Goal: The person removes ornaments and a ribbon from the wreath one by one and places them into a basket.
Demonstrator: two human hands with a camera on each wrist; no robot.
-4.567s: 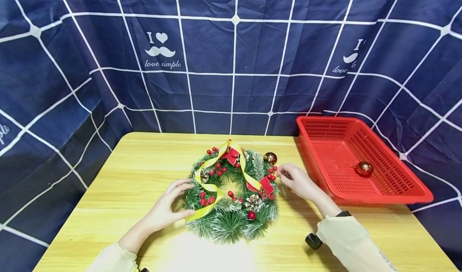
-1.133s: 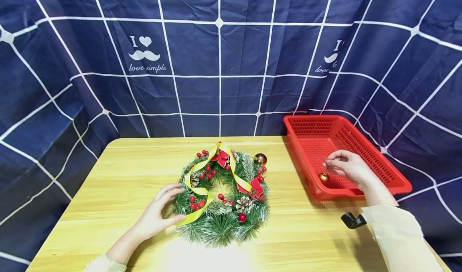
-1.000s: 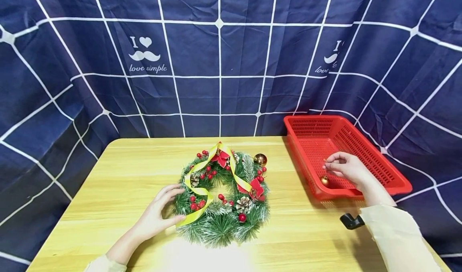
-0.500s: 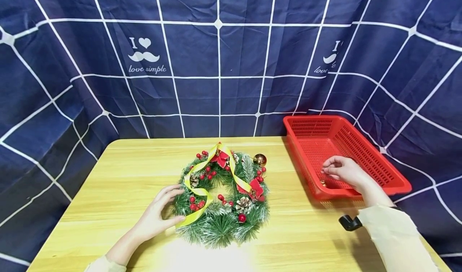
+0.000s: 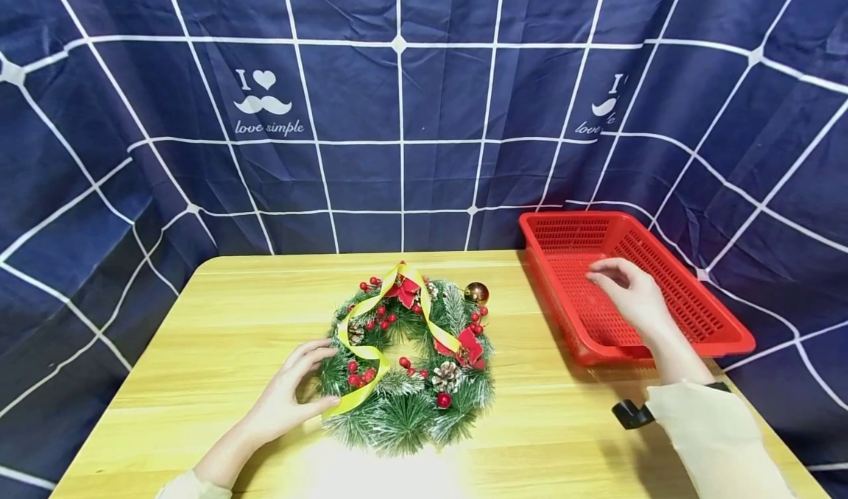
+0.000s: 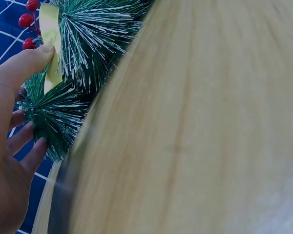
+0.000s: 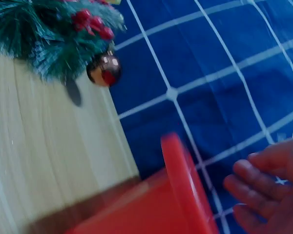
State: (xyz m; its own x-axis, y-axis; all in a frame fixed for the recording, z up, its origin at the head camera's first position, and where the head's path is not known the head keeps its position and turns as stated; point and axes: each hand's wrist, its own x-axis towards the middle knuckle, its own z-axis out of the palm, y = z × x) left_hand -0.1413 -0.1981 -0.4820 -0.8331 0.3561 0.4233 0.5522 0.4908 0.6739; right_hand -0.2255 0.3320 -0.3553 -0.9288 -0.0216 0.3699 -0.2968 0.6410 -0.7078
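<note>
A green wreath (image 5: 404, 425) lies on the table, with red berries, pinecones, red flowers and a loose yellow ribbon (image 5: 367, 352) across it. My left hand (image 5: 281, 400) rests against its left side. In the left wrist view the thumb (image 6: 31, 61) presses on the ribbon's end and the other fingers lie loosely along the needles. My right hand (image 5: 632, 293) is over the red basket (image 5: 576, 341), thumb and fingers parted, with nothing between them. A shiny copper-brown ball (image 5: 476, 293) sits at the wreath's upper right edge. No ball shows inside the basket; hand and near wall hide part of it.
The basket stands at the table's right side, its rim raised above the wooden tabletop (image 5: 252, 300). A dark blue curtain (image 5: 358, 168) with white lines hangs behind and on both sides.
My right hand went from the wreath's right side to the basket, lowered a gold ball into it and let go; the fingers then parted and rose. My left hand stayed on the wreath.
</note>
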